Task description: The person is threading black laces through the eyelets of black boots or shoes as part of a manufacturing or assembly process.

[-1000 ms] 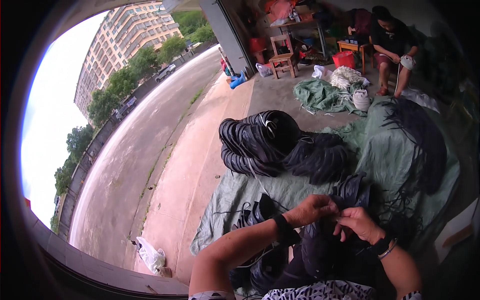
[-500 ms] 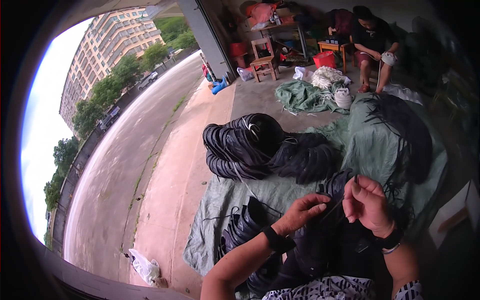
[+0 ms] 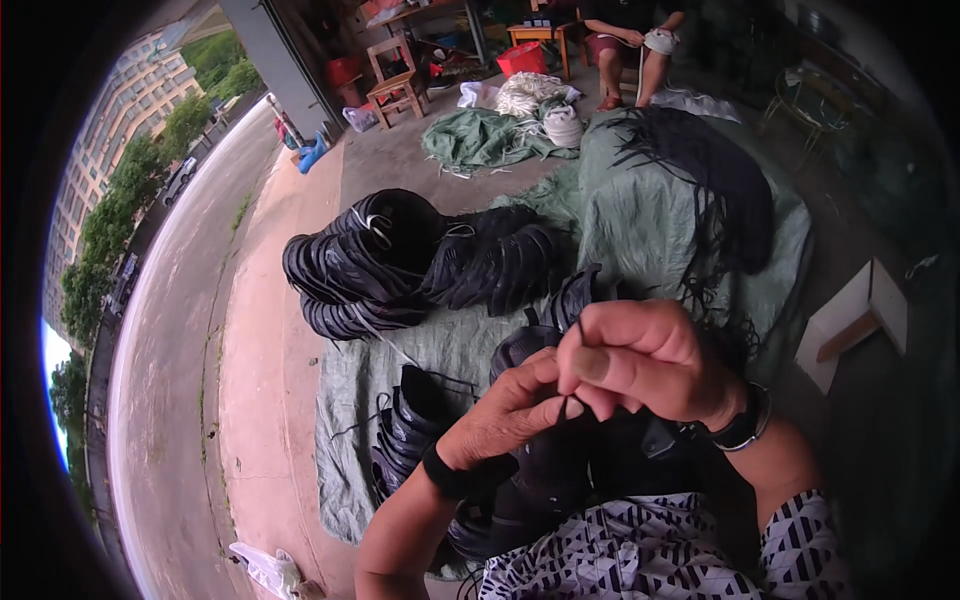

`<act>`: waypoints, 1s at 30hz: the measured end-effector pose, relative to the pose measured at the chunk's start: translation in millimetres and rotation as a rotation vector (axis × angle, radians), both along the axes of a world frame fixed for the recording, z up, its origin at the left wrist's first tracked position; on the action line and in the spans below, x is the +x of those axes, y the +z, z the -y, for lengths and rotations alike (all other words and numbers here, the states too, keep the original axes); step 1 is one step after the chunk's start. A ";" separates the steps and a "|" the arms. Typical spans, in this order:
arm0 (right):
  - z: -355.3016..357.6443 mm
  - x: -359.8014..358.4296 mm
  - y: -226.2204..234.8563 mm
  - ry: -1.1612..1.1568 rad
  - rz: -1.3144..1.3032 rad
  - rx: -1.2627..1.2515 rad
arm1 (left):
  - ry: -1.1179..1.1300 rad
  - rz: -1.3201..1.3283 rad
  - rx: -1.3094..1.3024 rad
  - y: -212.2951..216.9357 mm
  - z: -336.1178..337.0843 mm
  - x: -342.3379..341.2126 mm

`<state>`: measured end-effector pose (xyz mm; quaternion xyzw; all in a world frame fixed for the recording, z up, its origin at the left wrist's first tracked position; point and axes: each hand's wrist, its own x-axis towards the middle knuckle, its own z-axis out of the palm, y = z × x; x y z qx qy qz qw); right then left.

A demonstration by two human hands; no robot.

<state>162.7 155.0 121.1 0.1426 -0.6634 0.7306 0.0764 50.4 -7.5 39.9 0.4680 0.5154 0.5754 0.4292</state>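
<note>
Over my lap, my left hand (image 3: 510, 405) and my right hand (image 3: 650, 365) meet, both closed in a pinch. A thin black cord (image 3: 566, 406) runs between their fingertips, and a short end of it sticks up past the right fingers. Just behind the hands are dark curved pieces (image 3: 575, 293), partly hidden by them. To the left of my left forearm lies a stack of nested black curved pieces (image 3: 408, 425) with loose cords. Farther off, large tied bundles of similar black pieces (image 3: 350, 265) rest on a green tarp (image 3: 350, 395).
A green-covered mound (image 3: 640, 200) carries a heap of black cords (image 3: 735, 200). Beyond it a seated person (image 3: 635, 45) handles white cord. White cord piles (image 3: 530, 95), a wooden chair (image 3: 393, 80) and a red bin (image 3: 522, 60) stand behind. An open cardboard piece (image 3: 855, 320) lies right.
My view has swung right and downward, so the scene sits farther left and higher. My hands have come together, the right one beside the left fingertips, with the cord still pinched.
</note>
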 end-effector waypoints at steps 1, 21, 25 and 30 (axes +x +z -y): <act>2.9 -1.7 0.8 0.027 -0.094 0.063 | -0.091 0.105 0.067 5.4 -1.6 -2.3; -339.1 183.4 -226.9 -0.774 0.304 -1.072 | 1.576 0.860 0.024 -119.9 261.9 -150.6; -193.9 81.2 -164.8 -0.792 0.510 -0.522 | 1.036 0.430 -0.181 -74.3 140.2 -68.3; -75.3 18.0 -132.4 -0.245 0.422 0.086 | 0.410 -0.215 -0.462 -49.4 89.5 8.5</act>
